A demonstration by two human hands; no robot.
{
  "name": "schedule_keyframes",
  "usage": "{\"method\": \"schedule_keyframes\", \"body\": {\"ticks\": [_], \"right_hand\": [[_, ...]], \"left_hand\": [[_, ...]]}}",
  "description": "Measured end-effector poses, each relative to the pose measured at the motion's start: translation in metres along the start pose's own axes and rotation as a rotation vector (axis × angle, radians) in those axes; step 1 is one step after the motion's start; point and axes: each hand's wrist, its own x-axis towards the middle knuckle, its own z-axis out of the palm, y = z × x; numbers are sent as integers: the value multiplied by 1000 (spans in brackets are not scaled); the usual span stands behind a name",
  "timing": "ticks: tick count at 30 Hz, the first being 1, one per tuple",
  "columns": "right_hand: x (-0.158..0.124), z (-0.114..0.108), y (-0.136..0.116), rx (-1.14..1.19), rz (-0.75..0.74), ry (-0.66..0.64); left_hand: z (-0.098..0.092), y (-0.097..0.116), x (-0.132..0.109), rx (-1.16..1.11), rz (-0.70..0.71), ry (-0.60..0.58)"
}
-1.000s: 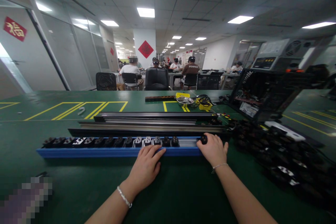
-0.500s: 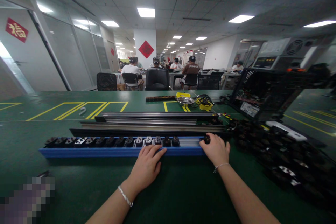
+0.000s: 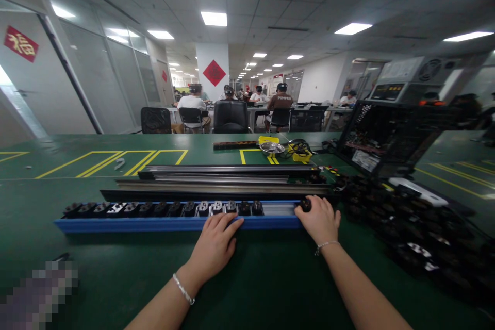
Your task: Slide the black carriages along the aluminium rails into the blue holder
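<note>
Blue rail (image 3: 131, 226) at my hands: modules (image 3: 189, 209) seated to just past left hand (image 3: 214, 240), resting fingers-spread on it; unfilled stretch (image 3: 279, 210) just left of right hand (image 3: 320, 219), which pinches one black piece (image 3: 306, 205).

The rail (image 3: 131, 226) is blue, its modules (image 3: 161, 209) mostly black, some silvery; the green counter (image 3: 266, 278) has yellow lines (image 3: 166, 151).
</note>
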Motion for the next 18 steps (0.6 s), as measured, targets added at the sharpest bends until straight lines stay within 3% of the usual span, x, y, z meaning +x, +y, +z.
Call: {"method": "schedule_keyframes", "body": {"ticks": [18], "right_hand": [[4, -7, 3, 67, 36, -66]], "left_hand": [[0, 1, 1, 1, 6, 19]]}}
